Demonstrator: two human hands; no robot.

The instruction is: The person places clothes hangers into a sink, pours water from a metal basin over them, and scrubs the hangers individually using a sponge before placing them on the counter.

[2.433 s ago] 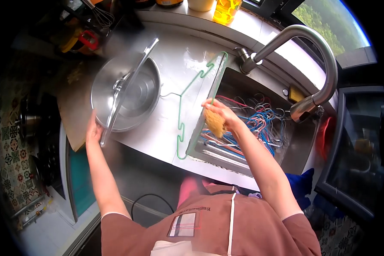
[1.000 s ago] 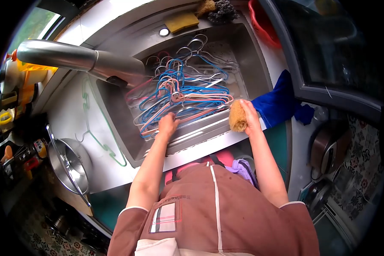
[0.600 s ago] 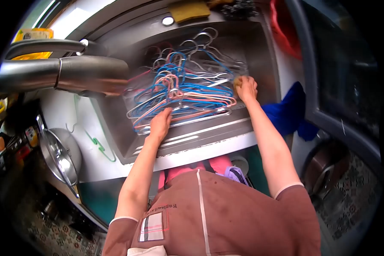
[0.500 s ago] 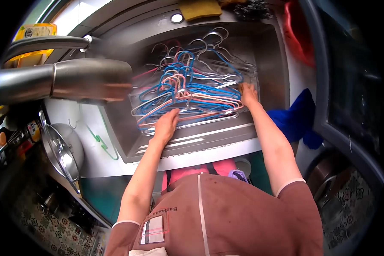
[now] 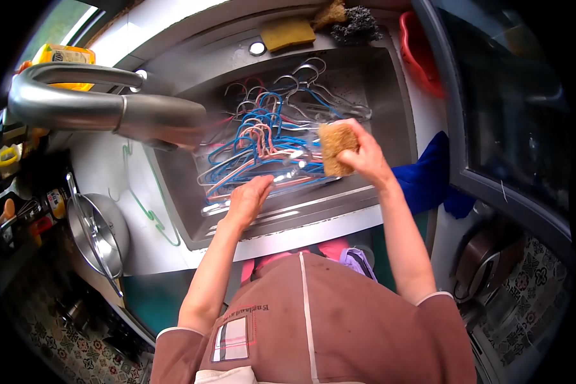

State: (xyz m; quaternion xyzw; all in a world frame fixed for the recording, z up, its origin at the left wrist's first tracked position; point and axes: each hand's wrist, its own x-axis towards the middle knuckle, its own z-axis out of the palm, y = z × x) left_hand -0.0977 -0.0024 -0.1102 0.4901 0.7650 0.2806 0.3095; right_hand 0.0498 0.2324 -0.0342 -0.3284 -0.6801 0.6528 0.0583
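In my right hand (image 5: 367, 155) is a tan, rough-textured scrubbing sponge (image 5: 336, 148), gripped along its right side above the hangers. The fingers of my left hand (image 5: 248, 200) are closed at the front of the pile, on a silvery clothes hanger (image 5: 216, 209) whose middle is smeared by motion. Behind it lie several blue hangers (image 5: 243, 149), with pink and white ones among them. Silver hangers (image 5: 313, 73) reach toward the back of the sink. The sponge and right hand hide the right ends of some hangers.
The sink (image 5: 390, 96) has a large metal faucet (image 5: 153, 115) over its left side. A yellow sponge (image 5: 288, 33) and dark scouring wool (image 5: 358, 25) sit on the back ledge. A green hanger (image 5: 144, 205), metal bowl (image 5: 112, 227), red basin (image 5: 419, 54) and blue cloth (image 5: 429, 173) are around it.
My right hand has risen from the hangers' right ends and moved left, bringing the tan sponge into clear view. My left hand stays near the front hanger, slightly lower in view.
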